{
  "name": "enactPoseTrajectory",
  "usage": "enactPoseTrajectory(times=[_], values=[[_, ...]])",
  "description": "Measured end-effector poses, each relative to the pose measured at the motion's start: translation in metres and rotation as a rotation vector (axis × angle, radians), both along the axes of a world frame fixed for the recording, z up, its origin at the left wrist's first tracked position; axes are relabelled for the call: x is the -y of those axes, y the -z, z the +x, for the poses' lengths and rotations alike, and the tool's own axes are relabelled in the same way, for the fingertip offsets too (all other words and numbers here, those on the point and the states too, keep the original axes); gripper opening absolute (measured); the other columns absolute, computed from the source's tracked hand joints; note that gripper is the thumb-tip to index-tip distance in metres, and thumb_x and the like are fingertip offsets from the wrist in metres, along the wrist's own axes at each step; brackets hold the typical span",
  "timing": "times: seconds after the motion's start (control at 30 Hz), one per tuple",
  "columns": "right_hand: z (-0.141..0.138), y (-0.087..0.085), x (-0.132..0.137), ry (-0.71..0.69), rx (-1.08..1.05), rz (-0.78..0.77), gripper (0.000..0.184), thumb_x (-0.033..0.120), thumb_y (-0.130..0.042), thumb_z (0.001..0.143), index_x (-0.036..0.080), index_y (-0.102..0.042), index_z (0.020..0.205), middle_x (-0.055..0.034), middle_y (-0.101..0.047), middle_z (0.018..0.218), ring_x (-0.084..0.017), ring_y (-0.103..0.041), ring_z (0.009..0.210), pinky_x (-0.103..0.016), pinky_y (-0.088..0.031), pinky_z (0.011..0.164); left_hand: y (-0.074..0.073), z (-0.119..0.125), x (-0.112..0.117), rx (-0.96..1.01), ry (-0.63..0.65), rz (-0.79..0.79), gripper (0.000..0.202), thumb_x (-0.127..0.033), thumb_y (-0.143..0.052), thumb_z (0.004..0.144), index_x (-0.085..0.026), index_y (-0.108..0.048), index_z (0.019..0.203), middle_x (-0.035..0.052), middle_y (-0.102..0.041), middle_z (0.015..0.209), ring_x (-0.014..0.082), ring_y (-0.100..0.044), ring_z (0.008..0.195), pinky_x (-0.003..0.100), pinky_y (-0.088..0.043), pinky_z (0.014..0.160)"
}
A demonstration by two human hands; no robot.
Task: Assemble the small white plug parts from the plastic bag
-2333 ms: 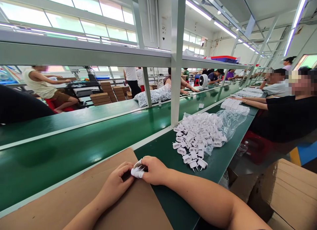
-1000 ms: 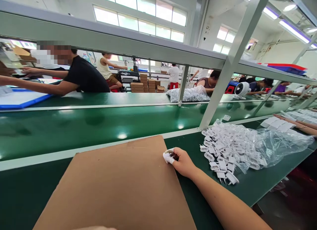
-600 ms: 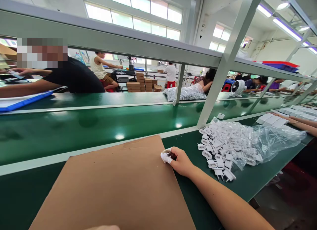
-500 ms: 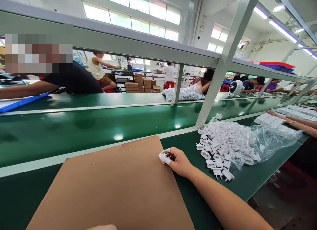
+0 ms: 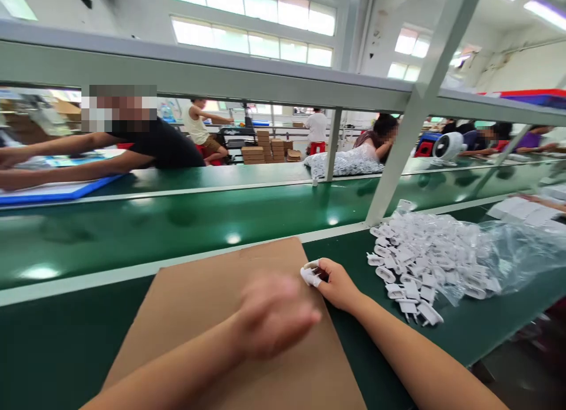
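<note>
A large brown cardboard sheet (image 5: 190,304) lies in front of me on the green bench. My right hand (image 5: 338,283) is at its right edge, with white coverings on the thumb and fingertip. Pinched between them is a small white piece that looks like a plug (image 5: 311,274), partly hidden by the fingers. My left hand (image 5: 276,316) is over the cardboard, smeared by motion, so its fingers cannot be made out. To the right of my right hand lies a heap of white plugs (image 5: 411,268), partly spilling from a clear plastic bag (image 5: 522,251).
A grey upright post (image 5: 398,156) stands behind the plugs and carries an overhead shelf (image 5: 247,74). Beyond the bench runs a green conveyor belt (image 5: 274,212). Across it, a co-worker in a black shirt (image 5: 170,145) reaches over a blue-edged tray (image 5: 84,189). White boxes (image 5: 526,212) sit at far right.
My left hand has come up from the bottom edge over the cardboard, toward my right hand. My right hand stays pinched at the cardboard's edge. The view has turned slightly left.
</note>
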State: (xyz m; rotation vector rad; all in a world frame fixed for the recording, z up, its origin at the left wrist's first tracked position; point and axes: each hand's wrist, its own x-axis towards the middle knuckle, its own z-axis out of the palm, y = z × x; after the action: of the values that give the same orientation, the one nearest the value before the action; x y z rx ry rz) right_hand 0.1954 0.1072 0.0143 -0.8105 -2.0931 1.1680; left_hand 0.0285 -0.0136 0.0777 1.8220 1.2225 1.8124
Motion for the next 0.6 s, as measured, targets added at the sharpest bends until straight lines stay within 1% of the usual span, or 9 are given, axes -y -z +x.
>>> enactPoseTrajectory(times=[0.03,0.07,0.1,0.17,0.2,0.27,0.37,0.6], values=[[0.0,0.0,-0.001,-0.001,0.007,0.011,0.022,0.033,-0.067,0.087,0.019,-0.071,0.104,-0.0069,-0.073,0.099,-0.02,-0.069,0.087,-0.034,-0.056,0.08,-0.002,0.0,-0.006,0.058,0.023,-0.061,0.031,-0.051,-0.077,0.084,-0.026,-0.072,0.101,0.0083,-0.068,0.105,0.0227,-0.062,0.095,0.036,-0.053,0.085],[0.001,0.0,-0.001,-0.001,0.014,0.017,0.022,0.033,-0.066,0.088,0.019,-0.071,0.105,-0.0067,-0.073,0.099,-0.02,-0.069,0.087,-0.034,-0.056,0.08,-0.003,-0.001,-0.013,0.166,0.078,-0.162,0.03,-0.051,-0.076,0.085,-0.024,-0.073,0.098,0.0079,-0.067,0.097,0.0212,-0.061,0.089,0.034,-0.052,0.081],[0.001,0.0,-0.003,-0.004,0.023,0.021,0.023,0.033,-0.066,0.088,0.019,-0.07,0.105,-0.0066,-0.072,0.099,-0.02,-0.069,0.086,-0.034,-0.056,0.08,-0.004,-0.002,-0.02,0.316,0.151,-0.281,0.029,-0.049,-0.072,0.088,-0.021,-0.073,0.096,0.007,-0.065,0.09,0.0187,-0.06,0.083,0.032,-0.051,0.076],[0.001,0.0,-0.005,-0.014,0.04,0.022,0.023,0.034,-0.064,0.088,0.02,-0.07,0.106,-0.0065,-0.072,0.099,-0.02,-0.068,0.086,-0.034,-0.056,0.08,-0.004,-0.006,-0.032,0.678,0.347,-0.513,0.03,-0.045,-0.075,0.086,-0.016,-0.072,0.09,0.0047,-0.06,0.081,0.0143,-0.056,0.075,0.026,-0.047,0.068],[0.001,0.0,-0.005,-0.022,0.047,0.027,0.023,0.034,-0.064,0.088,0.02,-0.07,0.106,-0.0064,-0.072,0.099,-0.02,-0.068,0.086,-0.034,-0.055,0.079,-0.004,-0.007,-0.036,0.833,0.434,-0.582,0.029,-0.042,-0.079,0.083,-0.015,-0.072,0.088,0.0039,-0.058,0.08,0.0129,-0.055,0.074,0.024,-0.046,0.066],[0.0,-0.001,-0.006,-0.033,0.061,0.043,0.023,0.033,-0.063,0.089,0.02,-0.07,0.106,-0.0061,-0.071,0.097,-0.019,-0.067,0.085,-0.034,-0.055,0.078,-0.005,-0.009,-0.038,1.006,0.53,-0.613,0.026,-0.035,-0.085,0.078,-0.014,-0.072,0.086,0.0036,-0.058,0.082,0.0116,-0.055,0.076,0.021,-0.045,0.064],[0.0,-0.001,-0.006,-0.037,0.073,0.062,0.022,0.033,-0.062,0.089,0.019,-0.069,0.104,-0.0061,-0.07,0.096,-0.019,-0.066,0.082,-0.034,-0.055,0.077,-0.007,-0.009,-0.036,1.081,0.601,-0.617,0.023,-0.03,-0.086,0.077,-0.013,-0.072,0.084,0.0038,-0.06,0.086,0.0108,-0.055,0.077,0.02,-0.046,0.065],[-0.001,-0.001,-0.007,-0.031,0.093,0.091,0.018,0.032,-0.062,0.088,0.021,-0.069,0.1,-0.0059,-0.069,0.092,-0.02,-0.065,0.082,-0.035,-0.053,0.074,-0.006,-0.009,-0.035,1.063,0.661,-0.624,0.019,-0.028,-0.083,0.08,-0.013,-0.071,0.082,0.0051,-0.06,0.087,0.0124,-0.057,0.078,0.021,-0.047,0.067]])
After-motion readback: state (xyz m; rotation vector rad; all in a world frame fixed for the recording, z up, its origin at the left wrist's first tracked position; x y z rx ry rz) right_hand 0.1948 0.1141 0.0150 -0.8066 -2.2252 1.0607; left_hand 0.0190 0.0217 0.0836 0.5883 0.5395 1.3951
